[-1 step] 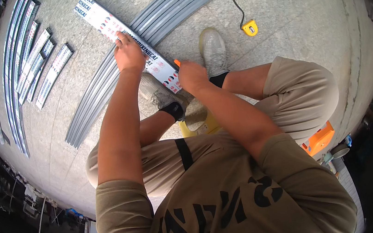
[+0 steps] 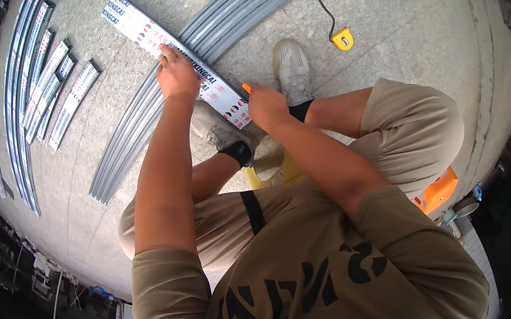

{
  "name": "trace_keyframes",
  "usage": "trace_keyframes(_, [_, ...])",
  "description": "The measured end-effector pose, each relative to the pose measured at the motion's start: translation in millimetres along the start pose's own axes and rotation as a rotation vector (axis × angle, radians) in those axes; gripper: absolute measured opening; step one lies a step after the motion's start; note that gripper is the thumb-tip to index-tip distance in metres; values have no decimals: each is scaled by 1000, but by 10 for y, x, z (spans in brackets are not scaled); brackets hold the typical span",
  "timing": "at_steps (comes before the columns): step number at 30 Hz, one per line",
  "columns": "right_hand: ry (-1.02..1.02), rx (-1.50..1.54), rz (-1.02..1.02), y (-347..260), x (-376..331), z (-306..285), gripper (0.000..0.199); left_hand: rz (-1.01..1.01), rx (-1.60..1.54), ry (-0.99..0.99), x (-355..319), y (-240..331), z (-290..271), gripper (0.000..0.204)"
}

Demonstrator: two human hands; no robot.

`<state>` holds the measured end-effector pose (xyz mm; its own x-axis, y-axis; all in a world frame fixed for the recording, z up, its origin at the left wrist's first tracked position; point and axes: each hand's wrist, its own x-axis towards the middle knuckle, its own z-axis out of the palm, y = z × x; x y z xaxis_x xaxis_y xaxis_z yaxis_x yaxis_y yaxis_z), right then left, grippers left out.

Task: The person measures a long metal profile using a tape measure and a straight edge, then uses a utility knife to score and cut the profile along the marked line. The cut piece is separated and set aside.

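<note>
At upper left, printed strips (image 2: 73,105) are lying on the floor (image 2: 407,45). Grey metal strips (image 2: 128,133) are running diagonally toward upper right; a white printed length (image 2: 136,22) is crossing over them at upper centre. The left hand (image 2: 178,78) is resting on its face, fingers extended. Beside its lower end, the right hand (image 2: 267,106) is gripping an orange tool (image 2: 247,88). At upper right, a yellow tape measure (image 2: 341,39) is lying.
</note>
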<state>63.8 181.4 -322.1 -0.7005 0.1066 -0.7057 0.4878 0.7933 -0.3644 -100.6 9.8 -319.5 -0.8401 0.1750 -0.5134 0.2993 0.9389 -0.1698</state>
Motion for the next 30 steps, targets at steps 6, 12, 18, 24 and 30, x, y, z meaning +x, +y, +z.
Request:
trace_keyframes(6, [84, -23, -44, -80, 5, 3, 19, 20, -11, 24, -43, -6, 41, 126])
trace_keyframes(12, [121, 4, -32, -95, 3, 12, 18, 7, -21, -7, -77, 22, -16, 124])
trace_keyframes(18, [155, 19, -1, -113, -21, -176, 18, 1, -34, -12, -65, 5, -14, 124])
trace_keyframes(24, [212, 121, 21, -123, -41, -356, 21, 14, -49, 2, -57, -17, 9, 125])
trace_keyframes(30, [250, 158, 6, -165, -75, -488, 24, 25, -34, -10, -76, -30, -49, 127])
